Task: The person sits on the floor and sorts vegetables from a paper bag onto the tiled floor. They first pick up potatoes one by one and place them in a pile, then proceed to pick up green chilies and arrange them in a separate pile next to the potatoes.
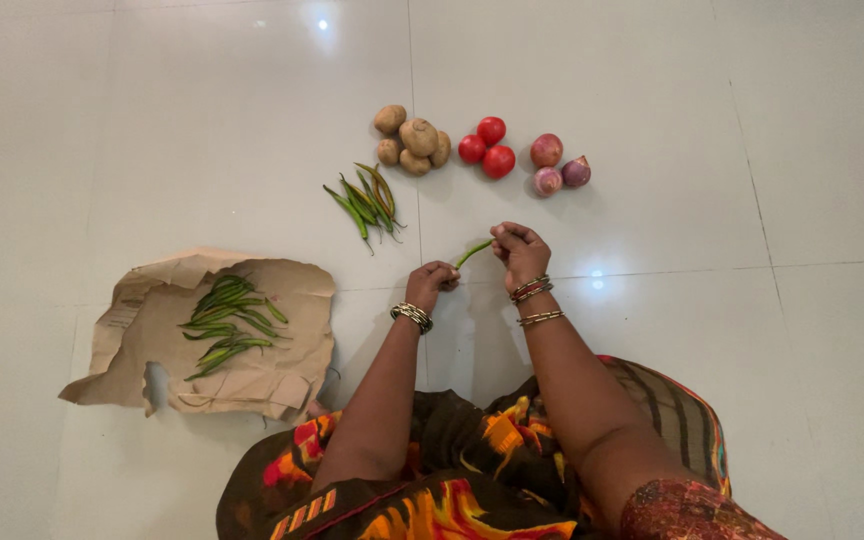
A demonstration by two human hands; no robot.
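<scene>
Two hands meet over the floor, and both pinch one green chilli (473,252) between them. The left hand (430,283) has its fingers closed on the lower end; the right hand (518,250) has its fingers closed on the upper end, so each grip is clamped on the same pod. It hangs just above the white tiled floor (152,130), slanting up from left to right, and it looks thin, slightly curved and bright green. Whether its stalk is on or off is too small to tell.

Just beyond the hands lies a small heap of chillies (365,203) on the bare tiles. To the left, well apart, a larger heap of chillies (225,322) rests on torn brown paper (282,375). Judging by the two heaps, much of the sorting looks done, with the small heap and the held pod left.

Farther out sit potatoes (411,139), tomatoes (486,146) and onions (558,166), in separate clusters side by side, untouched.
</scene>
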